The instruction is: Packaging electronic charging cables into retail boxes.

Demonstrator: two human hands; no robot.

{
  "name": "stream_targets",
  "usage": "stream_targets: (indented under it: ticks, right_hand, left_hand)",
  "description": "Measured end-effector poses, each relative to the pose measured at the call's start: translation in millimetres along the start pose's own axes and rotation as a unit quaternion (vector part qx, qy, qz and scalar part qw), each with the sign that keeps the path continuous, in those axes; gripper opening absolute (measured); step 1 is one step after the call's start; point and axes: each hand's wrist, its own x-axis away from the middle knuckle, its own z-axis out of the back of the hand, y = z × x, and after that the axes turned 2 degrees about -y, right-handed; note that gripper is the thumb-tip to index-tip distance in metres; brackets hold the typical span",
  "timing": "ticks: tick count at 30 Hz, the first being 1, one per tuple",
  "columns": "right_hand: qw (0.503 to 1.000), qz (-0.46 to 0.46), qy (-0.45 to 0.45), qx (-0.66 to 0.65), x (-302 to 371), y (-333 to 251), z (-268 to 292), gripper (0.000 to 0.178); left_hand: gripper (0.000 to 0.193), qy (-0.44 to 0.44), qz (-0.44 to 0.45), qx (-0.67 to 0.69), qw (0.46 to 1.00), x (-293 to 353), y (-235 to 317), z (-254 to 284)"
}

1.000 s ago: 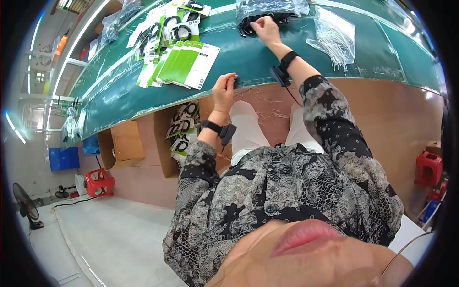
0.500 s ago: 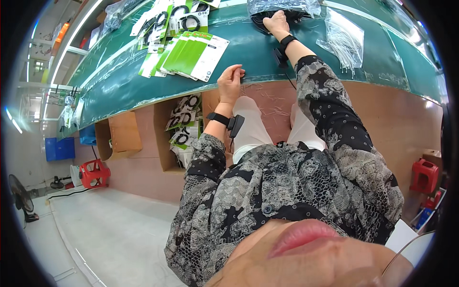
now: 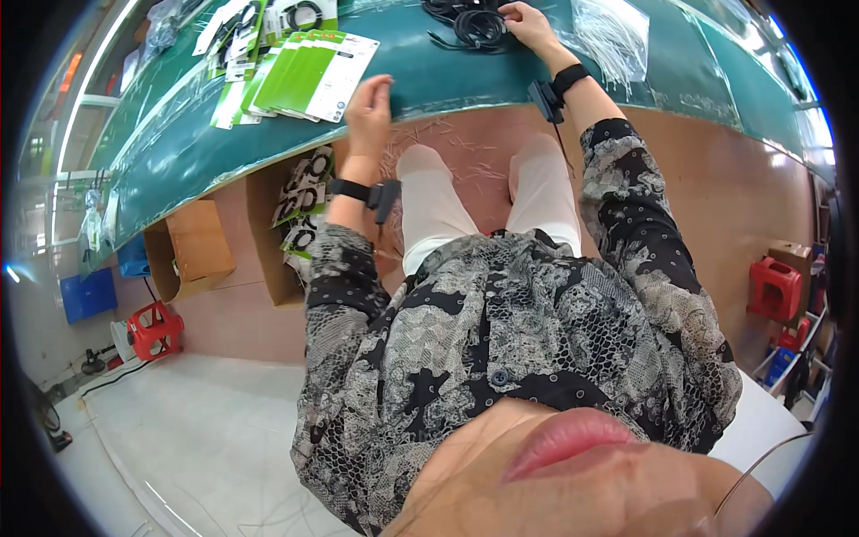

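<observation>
At the far side of the green table, my right hand [image 3: 530, 27] is closed at the edge of a coiled black cable [image 3: 481, 30], thumb and fingertips pinching it. More dark cable coils [image 3: 438, 9] lie just beside it, cut off by the top of the picture. My left hand [image 3: 369, 107] hovers over the table's near edge, its fingers curled in and nothing visible in them. Left of it lies a fanned stack of green and white cards [image 3: 304, 76]. Behind that stack are carded black cables [image 3: 302, 15]. Each wrist wears a black band with a small box.
A clear bag of white ties [image 3: 612, 38] lies right of my right hand on the green table [image 3: 465, 85]. Below the table stand a carton of carded cables [image 3: 302, 201] and another open carton [image 3: 199, 242]. Red stools [image 3: 157, 329] stand on the floor, one at each side.
My right hand has drawn a coiled cable out from the dark pile, toward me. My left hand stays curled near the table edge. The whole view has shifted.
</observation>
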Motion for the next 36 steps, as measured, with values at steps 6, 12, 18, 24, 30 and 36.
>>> stream_targets:
  ticks: [6, 12, 18, 24, 30, 36]
  right_hand:
    - [0.939, 0.322, -0.099, 0.072, 24.3, -38.0, 36.7, 0.03]
    - [0.857, 0.301, -0.247, 0.337, 60.2, -48.0, 49.5, 0.052]
    - [0.888, 0.299, -0.133, 0.324, 126.7, -73.0, 45.7, 0.016]
    - [0.954, 0.201, -0.114, 0.193, 154.6, -73.6, 36.9, 0.024]
    - [0.947, 0.162, -0.204, 0.188, 149.3, -89.2, 81.6, 0.067]
    - [0.921, 0.233, -0.248, 0.191, 133.5, -84.6, 74.4, 0.046]
  left_hand:
    - [0.03, -0.032, -0.142, -0.293, 0.945, -3.6, -49.4, 48.5]
    - [0.048, -0.098, -0.06, -0.439, 0.891, 19.5, -46.9, 38.4]
    - [0.046, -0.19, -0.123, -0.292, 0.929, 53.7, 15.3, 13.3]
    - [0.039, -0.23, -0.17, -0.26, 0.922, 48.2, 34.3, 4.8]
    - [0.025, -0.207, -0.039, -0.003, 0.978, 72.1, 66.3, 10.0]
    - [0.04, -0.085, 0.464, 0.594, 0.652, 87.0, 38.3, -27.8]
